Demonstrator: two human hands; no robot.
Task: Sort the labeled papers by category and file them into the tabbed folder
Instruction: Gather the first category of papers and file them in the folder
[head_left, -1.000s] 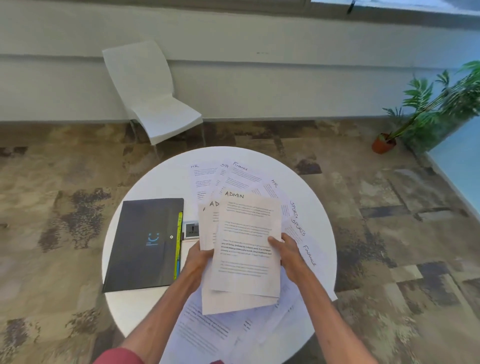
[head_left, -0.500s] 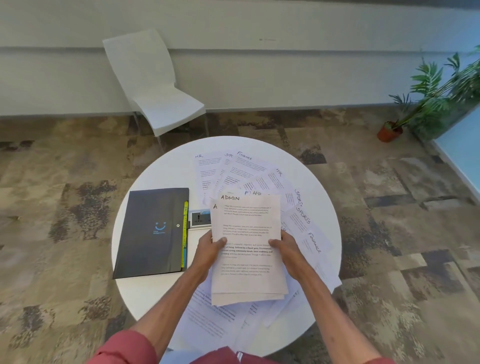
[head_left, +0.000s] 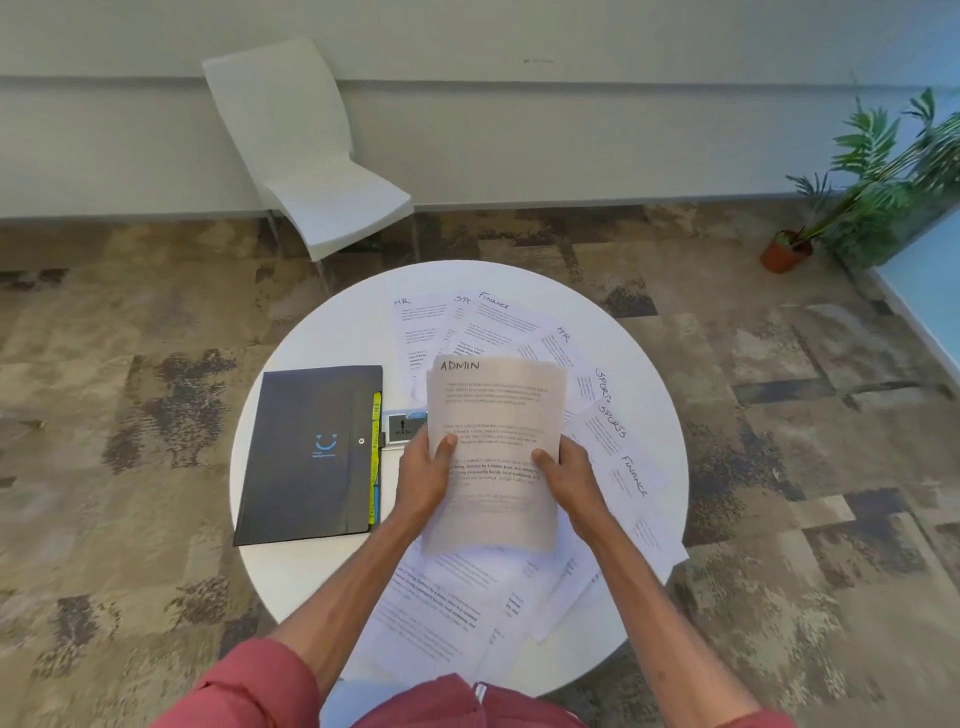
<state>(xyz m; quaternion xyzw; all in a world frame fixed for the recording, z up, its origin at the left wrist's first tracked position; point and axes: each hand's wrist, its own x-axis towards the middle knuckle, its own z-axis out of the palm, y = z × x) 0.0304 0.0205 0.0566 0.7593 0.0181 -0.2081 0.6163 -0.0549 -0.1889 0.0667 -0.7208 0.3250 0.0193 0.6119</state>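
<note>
A small stack of papers headed ADMIN (head_left: 496, 410) is held up above the round white table (head_left: 332, 332). My left hand (head_left: 423, 475) grips its left edge, thumb on the front. My right hand (head_left: 569, 475) grips the right edge the same way. A dark tabbed folder (head_left: 306, 457) lies shut on the table's left side, with yellow and blue tabs (head_left: 375, 457) along its right edge. Loose sheets labeled HR (head_left: 418, 325), FINANCE (head_left: 498, 325) and SPORTS (head_left: 605, 426) are fanned over the table's far and right parts. More sheets (head_left: 441, 608) lie under my arms.
A small card or socket plate (head_left: 402, 426) sits between the folder and the held papers. A white chair (head_left: 311, 161) stands beyond the table by the wall. A potted plant (head_left: 852, 192) is at the far right on the patterned carpet.
The two offset ADMIN sheets have been squared into one neat stack and raised more upright between both hands. The view shifted slightly lower.
</note>
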